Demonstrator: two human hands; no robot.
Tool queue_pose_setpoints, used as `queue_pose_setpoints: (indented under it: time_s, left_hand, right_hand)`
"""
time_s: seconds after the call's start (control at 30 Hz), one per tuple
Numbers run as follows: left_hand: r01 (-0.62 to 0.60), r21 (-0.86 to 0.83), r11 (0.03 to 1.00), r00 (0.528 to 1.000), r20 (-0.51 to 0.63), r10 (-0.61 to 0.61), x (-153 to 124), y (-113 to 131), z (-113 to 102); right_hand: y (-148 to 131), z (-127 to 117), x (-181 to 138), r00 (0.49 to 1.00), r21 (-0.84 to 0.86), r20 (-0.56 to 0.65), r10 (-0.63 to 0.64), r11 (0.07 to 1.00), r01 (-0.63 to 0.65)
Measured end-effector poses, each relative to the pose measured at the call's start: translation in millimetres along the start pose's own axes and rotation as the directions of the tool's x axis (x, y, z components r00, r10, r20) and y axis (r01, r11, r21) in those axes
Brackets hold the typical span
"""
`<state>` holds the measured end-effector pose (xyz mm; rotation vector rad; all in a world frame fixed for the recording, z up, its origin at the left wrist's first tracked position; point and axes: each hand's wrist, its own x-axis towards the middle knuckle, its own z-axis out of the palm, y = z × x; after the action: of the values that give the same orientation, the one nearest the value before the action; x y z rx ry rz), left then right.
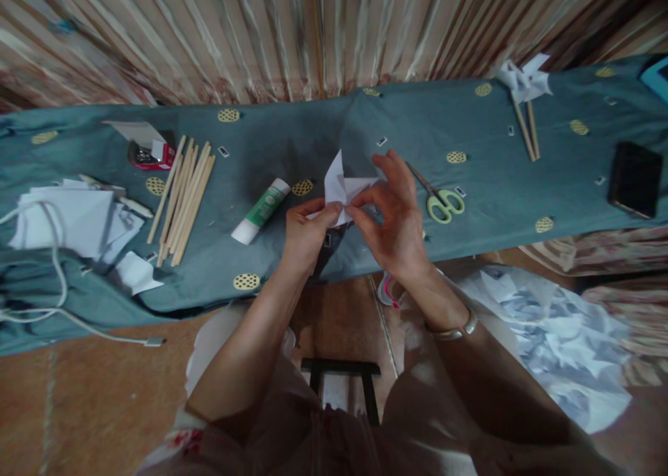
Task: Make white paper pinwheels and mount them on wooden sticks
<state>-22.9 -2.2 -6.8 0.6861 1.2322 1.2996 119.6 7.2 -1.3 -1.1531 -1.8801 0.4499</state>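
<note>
With your left hand and right hand each pinching, the grip is clamped on the folded paper pinwheel above the tabletop, between glue stick at left and scissors at right, where loosened pressure could let folds spring apart.

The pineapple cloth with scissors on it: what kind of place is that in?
Probably a room at home, used for crafts: you can see scissors, folded white paper and a long curtain behind.

Two hands, one glue stick
</note>
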Motion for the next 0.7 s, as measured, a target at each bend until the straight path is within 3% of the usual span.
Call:
queue_pose_setpoints:
  time_s: [0.4,0.7]
  left_hand:
    - [-0.004,-0.010,1.000,1.000,0.029,0.004,2,-3,-1]
    - [-0.037,0.011,0.999,0.999,-0.022,0.037,5,-4,-1]
  right_hand:
    - [-3,0,1,0.998,-0.032,-0.045,0.039,0.999,-0.041]
    - [-14,-9,1,0.993,-0.013,-0.058,0.105,0.994,-0.106]
